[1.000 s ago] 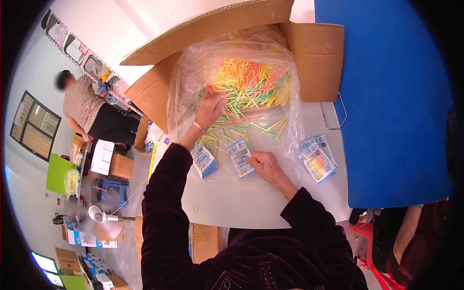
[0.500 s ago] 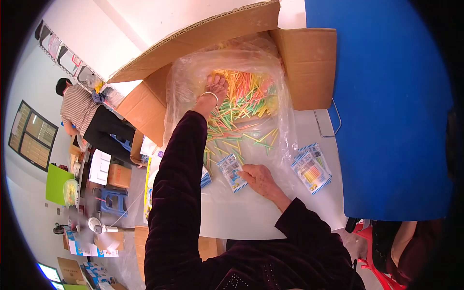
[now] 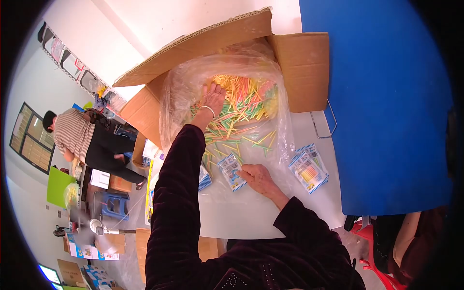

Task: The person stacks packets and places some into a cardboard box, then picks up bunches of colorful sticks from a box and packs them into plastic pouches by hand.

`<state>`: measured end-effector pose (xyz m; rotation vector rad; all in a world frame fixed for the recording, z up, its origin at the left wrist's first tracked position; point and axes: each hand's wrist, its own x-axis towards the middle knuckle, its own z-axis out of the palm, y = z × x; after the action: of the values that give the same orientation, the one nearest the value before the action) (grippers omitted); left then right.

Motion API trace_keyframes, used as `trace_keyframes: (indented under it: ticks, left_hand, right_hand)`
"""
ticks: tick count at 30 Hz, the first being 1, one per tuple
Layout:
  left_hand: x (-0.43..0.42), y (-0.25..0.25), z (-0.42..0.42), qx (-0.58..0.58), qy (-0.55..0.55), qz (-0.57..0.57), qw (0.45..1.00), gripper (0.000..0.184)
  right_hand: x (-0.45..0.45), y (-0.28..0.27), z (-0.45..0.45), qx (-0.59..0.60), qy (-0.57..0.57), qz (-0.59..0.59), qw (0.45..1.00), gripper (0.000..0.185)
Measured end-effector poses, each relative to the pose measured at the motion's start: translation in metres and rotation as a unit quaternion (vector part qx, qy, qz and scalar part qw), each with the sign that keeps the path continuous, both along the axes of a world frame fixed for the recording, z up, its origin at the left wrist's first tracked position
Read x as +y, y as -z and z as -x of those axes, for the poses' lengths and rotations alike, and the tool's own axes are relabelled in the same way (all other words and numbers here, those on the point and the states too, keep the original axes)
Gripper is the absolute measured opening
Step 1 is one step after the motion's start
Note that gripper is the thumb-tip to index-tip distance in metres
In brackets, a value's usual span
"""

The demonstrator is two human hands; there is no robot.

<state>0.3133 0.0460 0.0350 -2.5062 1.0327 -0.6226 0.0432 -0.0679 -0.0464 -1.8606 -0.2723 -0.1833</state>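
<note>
"Holding anything, that right hand (image 3: 260, 180)?"

"Yes, it's closed on the near side of a blue-and-white packet (image 3: 232, 173), thumb and fingers at its edge. I can't tell whether the packet touches the table (image 3: 241, 212) or the plastic."

"And the left hand (image 3: 212, 99)?"

"Open, back upward, fingers spread over the coloured sticks (image 3: 246, 94). It's beyond the right hand's grip and off to its left. Whether any sticks are caught under the palm, I can't tell. There's a pale bracelet (image 3: 208, 110) on that wrist."

"What holds the sticks?"

"A clear plastic bag (image 3: 286, 116), its mouth spread out of a cardboard box (image 3: 304, 72). Loose sticks lie between the bulk of the pile and the held packet."

"Other packets?"

"Some overlapping packets (image 3: 308, 170) lie to the right of the right hand, apart from it. Another packet (image 3: 204, 181) is left of the held one, partly hidden by the left sleeve."

"And past those, to the right?"

"A blue panel (image 3: 377, 111). Far off to the left, a person in a striped top (image 3: 73, 129) bends forward."
</note>
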Motion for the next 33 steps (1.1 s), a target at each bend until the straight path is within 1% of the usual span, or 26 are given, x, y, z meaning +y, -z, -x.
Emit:
trace_keyframes:
  ticks: [4, 6, 7, 9, 10, 12, 13, 14, 15, 16, 17, 18, 19, 20, 21, 22, 24, 25, 26, 27, 28, 29, 30, 31, 32, 33]
  left_hand:
    - [0.010, -0.008, 0.013, -0.002, -0.018, 0.009, 1.000, 0.021]
    - [0.017, -0.016, 0.022, 0.030, -0.038, 0.038, 0.998, 0.022]
    - [0.019, -0.021, 0.028, 0.028, -0.040, 0.038, 0.998, 0.022]
    - [0.025, -0.025, 0.040, 0.129, -0.086, 0.091, 0.984, 0.022]
    - [0.030, -0.021, 0.042, 0.127, -0.088, 0.092, 0.984, 0.022]
    - [0.038, -0.017, 0.050, 0.183, -0.083, 0.217, 0.955, 0.026]
    - [0.042, -0.019, 0.058, 0.181, -0.084, 0.217, 0.955, 0.026]
    - [0.047, -0.019, 0.067, 0.271, -0.051, 0.307, 0.911, 0.028]
    - [0.049, -0.023, 0.082, 0.356, -0.015, 0.390, 0.849, 0.031]
    - [0.052, -0.023, 0.092, 0.433, 0.022, 0.467, 0.770, 0.034]
    - [0.051, -0.008, 0.094, 0.537, -0.017, 0.598, 0.594, 0.029]
    - [0.051, -0.005, 0.102, 0.536, -0.017, 0.600, 0.593, 0.029]
    - [0.052, -0.003, 0.111, 0.604, -0.015, 0.637, 0.480, 0.023]
    - [0.052, 0.000, 0.119, 0.660, -0.013, 0.661, 0.356, 0.018]
    - [0.053, 0.005, 0.124, 0.686, 0.007, 0.668, 0.290, 0.012]
    - [0.053, 0.012, 0.130, 0.686, 0.007, 0.669, 0.286, 0.012]
    - [0.047, 0.024, 0.146, 0.683, 0.013, 0.678, 0.271, 0.010]
    - [0.040, 0.025, 0.159, 0.700, 0.035, 0.667, 0.251, 0.016]
    - [0.032, 0.026, 0.172, 0.702, 0.033, 0.667, 0.250, 0.016]
    - [0.023, 0.029, 0.184, 0.681, 0.046, 0.689, 0.246, 0.020]
    - [0.014, 0.035, 0.193, 0.659, 0.059, 0.710, 0.242, 0.025]
    - [0.008, 0.043, 0.199, 0.645, 0.066, 0.722, 0.244, 0.031]
    - [0.003, 0.046, 0.207, 0.646, 0.065, 0.722, 0.242, 0.031]
    - [0.000, 0.049, 0.214, 0.616, 0.075, 0.749, 0.234, 0.029]
    - [-0.003, 0.050, 0.220, 0.584, 0.084, 0.775, 0.226, 0.028]
    - [-0.008, 0.053, 0.223, 0.584, 0.083, 0.776, 0.224, 0.028]
  right_hand:
    - [-0.002, 0.002, -0.002, 0.003, 0.001, -0.011, 1.000, 0.030]
    - [-0.002, 0.008, -0.005, 0.011, -0.007, -0.046, 0.999, 0.025]
    - [-0.002, 0.013, -0.008, 0.009, -0.009, -0.047, 0.999, 0.025]
    - [-0.002, 0.014, -0.009, 0.043, -0.028, -0.092, 0.994, 0.023]
    - [-0.002, 0.011, -0.007, 0.042, -0.030, -0.092, 0.994, 0.023]
    - [-0.004, 0.002, -0.005, 0.085, -0.024, -0.165, 0.982, 0.025]
    - [-0.004, 0.002, -0.005, 0.084, -0.026, -0.165, 0.982, 0.025]
    - [-0.005, 0.004, -0.006, 0.120, -0.032, -0.210, 0.970, 0.023]
    - [-0.006, 0.004, -0.006, 0.157, -0.038, -0.253, 0.954, 0.021]
    - [-0.008, 0.000, -0.005, 0.156, -0.039, -0.251, 0.955, 0.021]
    - [-0.009, -0.004, -0.004, 0.152, -0.030, -0.278, 0.948, 0.019]
    - [-0.009, -0.006, -0.003, 0.149, -0.022, -0.304, 0.941, 0.018]
    - [-0.009, -0.004, -0.004, 0.151, -0.023, -0.302, 0.941, 0.018]
    - [-0.007, 0.000, -0.007, 0.153, -0.014, -0.368, 0.917, 0.016]
    - [-0.006, 0.003, -0.010, 0.155, -0.004, -0.431, 0.889, 0.018]
    - [-0.004, 0.007, -0.012, 0.157, -0.003, -0.429, 0.890, 0.018]
    - [0.003, 0.010, -0.017, 0.130, 0.002, -0.568, 0.813, 0.017]
    - [0.006, 0.007, -0.017, 0.132, 0.004, -0.568, 0.813, 0.017]
    - [0.010, 0.003, -0.017, 0.156, 0.020, -0.632, 0.759, 0.017]
    - [0.014, 0.000, -0.017, 0.178, 0.036, -0.691, 0.699, 0.018]
    - [0.017, 0.001, -0.020, 0.178, 0.039, -0.691, 0.699, 0.018]
    - [0.020, 0.003, -0.024, 0.174, 0.040, -0.716, 0.675, 0.019]
    - [0.023, 0.002, -0.025, 0.172, 0.041, -0.740, 0.649, 0.020]
    - [0.025, 0.002, -0.026, 0.174, 0.043, -0.739, 0.650, 0.020]
    - [0.026, 0.002, -0.026, 0.152, 0.046, -0.750, 0.642, 0.019]
    - [0.028, 0.001, -0.026, 0.130, 0.048, -0.760, 0.635, 0.018]
